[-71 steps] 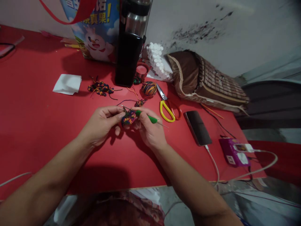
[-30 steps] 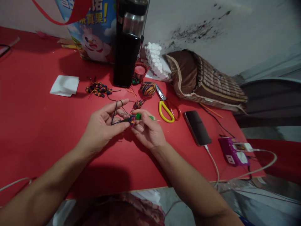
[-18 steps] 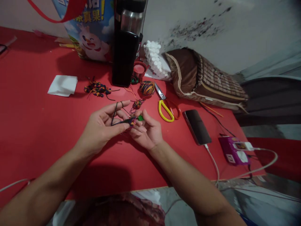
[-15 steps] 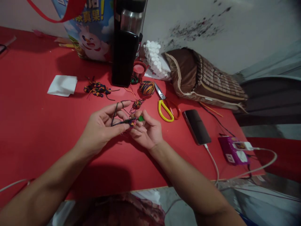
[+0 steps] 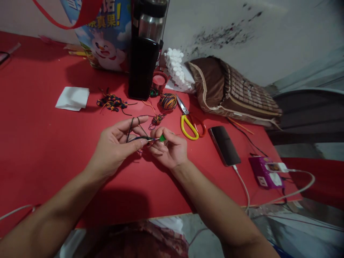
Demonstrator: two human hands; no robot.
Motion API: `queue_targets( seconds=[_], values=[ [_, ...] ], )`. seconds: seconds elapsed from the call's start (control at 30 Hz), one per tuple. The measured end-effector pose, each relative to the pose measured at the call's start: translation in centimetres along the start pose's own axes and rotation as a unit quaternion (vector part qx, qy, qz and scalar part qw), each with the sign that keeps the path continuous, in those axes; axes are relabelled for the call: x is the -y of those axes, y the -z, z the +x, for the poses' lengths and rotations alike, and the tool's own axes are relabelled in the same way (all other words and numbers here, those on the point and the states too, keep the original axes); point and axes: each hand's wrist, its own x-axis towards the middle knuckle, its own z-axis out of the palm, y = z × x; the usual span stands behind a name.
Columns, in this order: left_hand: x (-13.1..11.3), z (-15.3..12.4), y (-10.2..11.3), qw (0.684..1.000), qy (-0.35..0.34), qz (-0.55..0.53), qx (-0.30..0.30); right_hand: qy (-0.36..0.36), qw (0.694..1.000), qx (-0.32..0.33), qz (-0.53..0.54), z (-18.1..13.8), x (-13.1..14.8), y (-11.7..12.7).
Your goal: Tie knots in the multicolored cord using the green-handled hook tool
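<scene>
Now, fingers of the right hand (image 5: pixel 171 148) clamp the hook (image 5: pixel 162 138), its long axis running left-right above the counter (image 5: pixel 40 150). Its tip points left, at dark yarn (image 5: pixel 142 137) pinched by fingers of the left hand (image 5: pixel 114 145).

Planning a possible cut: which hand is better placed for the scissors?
Probably the right hand: the scissors lie nearer it, though it holds the green-handled hook. The left hand is farther off, with dark yarn looped on it.
</scene>
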Motion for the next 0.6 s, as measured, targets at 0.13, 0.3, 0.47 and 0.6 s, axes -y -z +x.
queue_targets(
  seconds=[0.13, 0.3, 0.47, 0.6],
  values=[
    [0.0, 0.0, 0.0, 1.000, 0.002, -0.008, 0.004, -0.019, 0.999, -0.027, 0.027, 0.1, 0.3, -0.4],
    [-0.2, 0.2, -0.2, 0.999, -0.001, -0.030, -0.018, -0.037, 0.994, -0.056, 0.088, 0.1, 0.1, -1.1],
    [-0.3, 0.4, -0.4, 0.999, -0.005, -0.035, -0.036, -0.055, 0.988, -0.076, 0.125, 0.0, -0.2, -1.0],
    [-0.4, 0.3, -0.5, 0.999, -0.007, -0.013, -0.035, -0.063, 0.985, -0.086, 0.134, 0.0, -0.2, -1.0]
  ],
)
